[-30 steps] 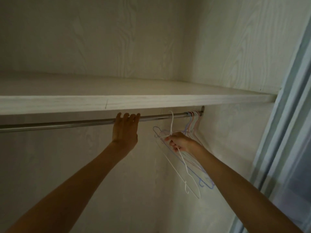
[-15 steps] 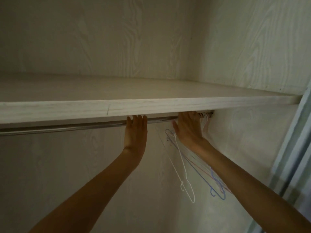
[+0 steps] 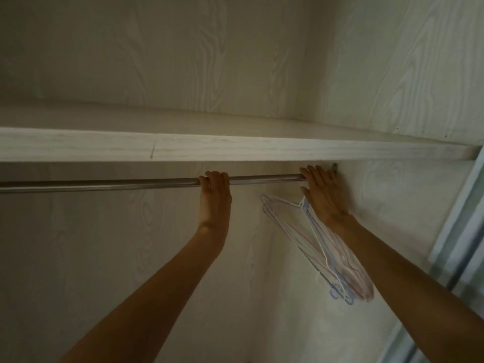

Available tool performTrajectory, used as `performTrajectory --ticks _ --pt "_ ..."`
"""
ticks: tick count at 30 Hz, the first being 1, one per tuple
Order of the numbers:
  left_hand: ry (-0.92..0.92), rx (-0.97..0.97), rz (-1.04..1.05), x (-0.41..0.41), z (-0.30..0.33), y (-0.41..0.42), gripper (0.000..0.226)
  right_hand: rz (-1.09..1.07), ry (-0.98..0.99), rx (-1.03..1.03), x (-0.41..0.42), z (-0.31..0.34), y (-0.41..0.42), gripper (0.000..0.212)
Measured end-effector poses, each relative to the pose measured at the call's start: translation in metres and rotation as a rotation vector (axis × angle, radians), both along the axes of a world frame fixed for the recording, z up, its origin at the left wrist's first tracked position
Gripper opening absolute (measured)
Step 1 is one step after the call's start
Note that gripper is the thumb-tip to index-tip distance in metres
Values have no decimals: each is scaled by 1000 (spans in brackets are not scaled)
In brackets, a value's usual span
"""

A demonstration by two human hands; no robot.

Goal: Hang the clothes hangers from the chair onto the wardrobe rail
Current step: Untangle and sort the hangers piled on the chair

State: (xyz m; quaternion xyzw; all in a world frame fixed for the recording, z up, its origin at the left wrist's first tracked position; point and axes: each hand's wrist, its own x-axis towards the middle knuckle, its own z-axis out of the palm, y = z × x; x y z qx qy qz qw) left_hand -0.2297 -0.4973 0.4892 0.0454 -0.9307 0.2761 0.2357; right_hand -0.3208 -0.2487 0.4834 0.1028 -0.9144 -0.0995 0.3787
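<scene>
The hangers (image 3: 318, 247) hang in a tilted bunch below the rail (image 3: 104, 184), just under the right hand (image 3: 323, 195). Right hand: fingers straight, laid over the rail's right end. Left hand (image 3: 215, 192): fingers curled over the rail mid-span, beneath the shelf (image 3: 235, 150).

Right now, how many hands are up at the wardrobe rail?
2. The left hand has its fingers hooked over the rail near mid-span. The right hand rests flat at the rail's right end, above the bunched hangers, hiding their hooks.
</scene>
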Motion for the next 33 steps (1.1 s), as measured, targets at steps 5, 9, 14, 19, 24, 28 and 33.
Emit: performTrajectory --ticks 5,9,14,19,24,28,33 --pt "-22 90 33 -2 -1 2 74 -12 -58 5 -2 2 12 57" --pt "-67 209 -4 4 2 0 80 14 -84 -67 14 1 8 62" --pt "7 320 -160 27 -1 -11 80 95 39 -98 76 -9 2 44" --pt "7 628 -450 77 -29 21 61 122 -69 -207 154 -33 6 16" --pt "-480 1113 -584 130 -90 69 17 -42 -373 -392 250 -82 30 16" --pt "-956 1442 -689 161 -151 110 12 -206 -631 -429 323 -129 62 18" --pt "-1339 1421 -686 218 -219 186 16 -484 -829 -569 423 -198 135 19"
